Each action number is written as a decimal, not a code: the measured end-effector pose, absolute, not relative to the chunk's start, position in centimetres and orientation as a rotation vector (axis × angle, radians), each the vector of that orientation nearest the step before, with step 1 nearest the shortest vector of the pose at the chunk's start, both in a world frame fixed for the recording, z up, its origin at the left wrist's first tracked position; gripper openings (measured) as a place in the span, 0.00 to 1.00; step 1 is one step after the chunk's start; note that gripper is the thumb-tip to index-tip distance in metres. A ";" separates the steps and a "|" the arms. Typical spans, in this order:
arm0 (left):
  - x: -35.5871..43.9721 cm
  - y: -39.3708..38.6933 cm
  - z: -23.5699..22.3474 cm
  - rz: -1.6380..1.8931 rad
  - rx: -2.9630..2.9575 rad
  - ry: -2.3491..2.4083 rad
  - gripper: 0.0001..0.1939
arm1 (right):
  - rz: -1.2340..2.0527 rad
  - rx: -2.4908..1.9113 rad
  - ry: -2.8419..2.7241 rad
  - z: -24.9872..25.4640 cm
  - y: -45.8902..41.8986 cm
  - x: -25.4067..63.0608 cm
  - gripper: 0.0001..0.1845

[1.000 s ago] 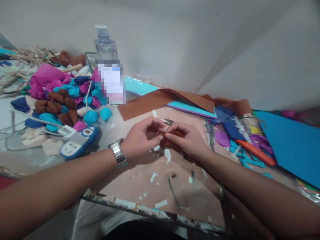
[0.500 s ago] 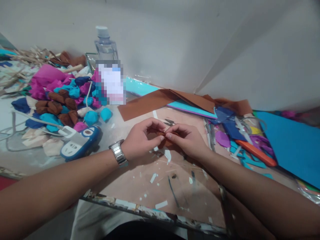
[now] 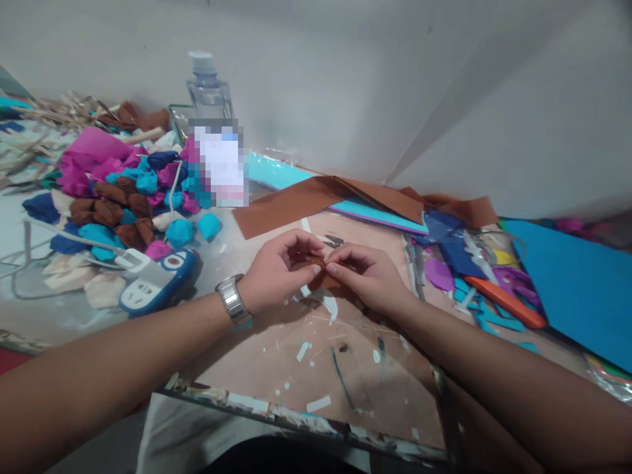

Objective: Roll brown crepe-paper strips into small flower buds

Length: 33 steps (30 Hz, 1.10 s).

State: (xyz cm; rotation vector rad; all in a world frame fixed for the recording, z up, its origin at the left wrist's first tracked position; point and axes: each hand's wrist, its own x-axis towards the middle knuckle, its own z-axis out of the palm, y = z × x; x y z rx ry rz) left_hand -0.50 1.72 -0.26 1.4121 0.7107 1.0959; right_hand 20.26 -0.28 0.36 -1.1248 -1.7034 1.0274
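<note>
A small piece of brown crepe paper (image 3: 332, 282) is pinched between my two hands above the board. My left hand (image 3: 281, 268), with a metal watch (image 3: 233, 299) at its wrist, grips the paper's left side between thumb and curled fingers. My right hand (image 3: 370, 275) pinches its right side, the two thumb tips almost meeting. Much of the paper is hidden by the fingers. Just beyond my hands lies a dark pair of scissors (image 3: 332, 241), partly covered. A long folded strip of brown paper (image 3: 291, 203) stretches behind it.
Crumpled paper bundles (image 3: 106, 212) in several colours crowd the left side, near a blue-and-white power strip (image 3: 160, 282) with cables. A clear bottle (image 3: 210, 92) stands at the back. To the right lie an orange cutter (image 3: 508, 303) and a blue sheet (image 3: 577, 283). White scraps dot the board (image 3: 276, 359).
Both hands stay in nearly the same place. The left thumb and fingers have shifted slightly, and a bit more of the brown paper shows between the thumbs.
</note>
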 end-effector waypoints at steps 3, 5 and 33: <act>-0.5 1.7 -0.3 1.078 1.378 0.712 0.15 | 1.030 -1.140 -1.709 0.4 -0.3 20.3 0.12; -0.5 1.7 -0.3 1.064 1.345 0.708 0.16 | 1.046 -1.161 -1.707 0.3 -0.3 20.3 0.13; -0.8 1.7 -0.2 0.924 1.326 0.645 0.23 | 0.996 -0.893 -2.036 -0.1 0.0 20.9 0.16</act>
